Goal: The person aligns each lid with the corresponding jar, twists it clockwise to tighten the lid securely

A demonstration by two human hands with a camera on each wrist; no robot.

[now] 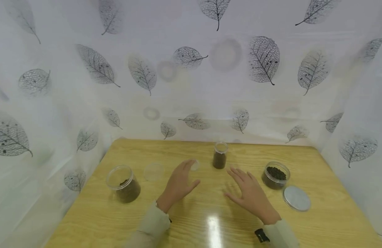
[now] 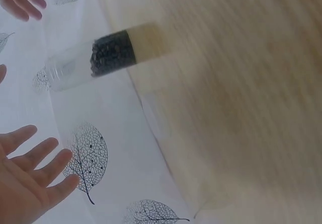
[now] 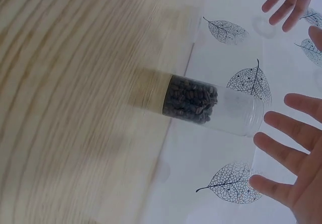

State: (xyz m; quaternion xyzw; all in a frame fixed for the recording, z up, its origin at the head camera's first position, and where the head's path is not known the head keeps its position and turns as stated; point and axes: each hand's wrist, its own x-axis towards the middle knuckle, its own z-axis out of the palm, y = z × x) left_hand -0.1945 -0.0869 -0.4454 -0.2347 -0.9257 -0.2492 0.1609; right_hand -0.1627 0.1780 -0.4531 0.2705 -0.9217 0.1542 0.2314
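Between and beyond my two hands stands a tall clear jar (image 1: pixel 220 160), upright and uncapped, its lower part filled with dark seed-like pieces. My left hand (image 1: pixel 179 183) hovers to its left with straight, spread fingers and grips nothing. On the other side my right hand (image 1: pixel 252 194) is held out likewise, fingers extended, palm turned inward. Both wrist views show the tall jar (image 2: pixel 113 53) apart from the fingers. Close by the left fingertips lies a small clear disc-shaped lid (image 1: pixel 195 165), partly covered by that hand.
On the left is a wide uncapped jar (image 1: pixel 127 188) with dark contents, near a larger clear lid (image 1: pixel 154 172). A low jar (image 1: pixel 276 175) of dark pieces stands right, beside a silver lid (image 1: pixel 297 198). A leaf-patterned curtain (image 1: pixel 191 89) encloses the wooden table (image 1: pixel 191 227).
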